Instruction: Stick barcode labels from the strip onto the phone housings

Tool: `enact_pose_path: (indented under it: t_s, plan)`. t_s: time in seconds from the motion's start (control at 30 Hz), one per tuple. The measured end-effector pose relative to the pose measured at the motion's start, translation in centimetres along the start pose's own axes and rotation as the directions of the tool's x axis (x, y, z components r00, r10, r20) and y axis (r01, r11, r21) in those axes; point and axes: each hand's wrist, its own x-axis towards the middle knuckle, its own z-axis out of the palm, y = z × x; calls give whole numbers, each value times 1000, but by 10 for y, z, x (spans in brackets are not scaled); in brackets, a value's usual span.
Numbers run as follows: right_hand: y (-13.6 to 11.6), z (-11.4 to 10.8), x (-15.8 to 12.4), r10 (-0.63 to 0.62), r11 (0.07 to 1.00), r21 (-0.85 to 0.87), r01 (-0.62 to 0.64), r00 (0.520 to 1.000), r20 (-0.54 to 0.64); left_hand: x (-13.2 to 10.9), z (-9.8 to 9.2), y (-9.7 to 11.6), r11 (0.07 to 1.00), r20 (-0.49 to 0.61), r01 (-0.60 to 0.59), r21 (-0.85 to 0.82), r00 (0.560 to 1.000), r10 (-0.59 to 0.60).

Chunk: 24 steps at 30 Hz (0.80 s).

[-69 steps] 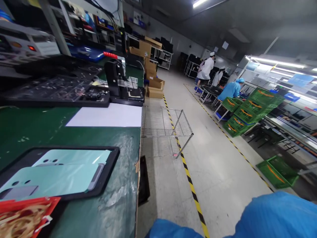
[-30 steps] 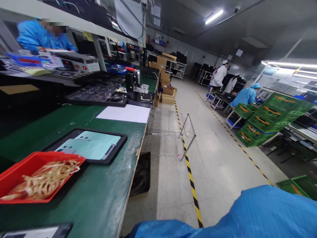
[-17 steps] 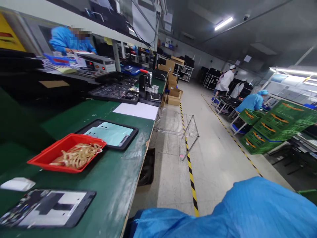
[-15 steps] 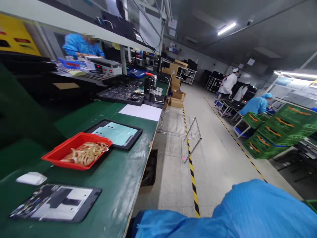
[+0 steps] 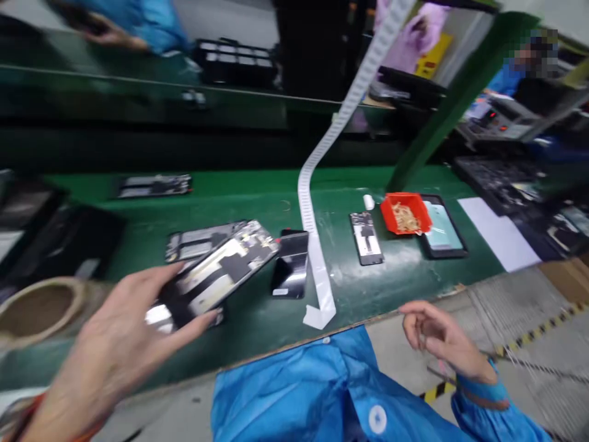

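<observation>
Open phone body (image 5: 237, 264): held tilted above the left half of the green bench (image 5: 262, 328), its circuit end pointing far right.
Left hand (image 5: 124, 331): thumb and fingers clamped on the phone body's near-left end.
Right hand (image 5: 448, 344): well apart from the left, fingers loosely curled, thumb separate, over the floor past the near edge.
Dark phone (image 5: 291, 264): flat, just right of the held 1.
White strip (image 5: 319, 273): right of that, running far.
Farther right: 1 red tray (image 5: 389, 216) of tan bands.
Far left: 1 co-worker's hand (image 5: 108, 31).
</observation>
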Motion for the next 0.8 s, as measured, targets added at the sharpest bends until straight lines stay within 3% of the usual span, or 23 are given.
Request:
enact_pose_path:
  t_s: [0.1,0.17,0.27,0.33,0.53,0.8]
  plan:
    - [-32,6,79,-99,929,-363,77,994,-42,-6,16,11,994,23,-8,112,1000,6]
    - [-42,19,129,-158,860,-493,133,987,-9,-4,33,23,994,16,-1,105,1000,-1]
    - [-39,39,187,-223,810,-544,218,973,58,3,57,39,997,2,44,71,999,-44]
    - [-30,49,210,-260,840,-481,252,964,50,8,69,48,997,18,61,51,998,-62]
    - [0,52,225,-234,967,-128,221,967,-104,25,93,70,998,110,52,-43,993,-47]
    - [0,39,217,-105,993,-53,101,990,-91,34,97,87,986,320,-75,-151,940,120]
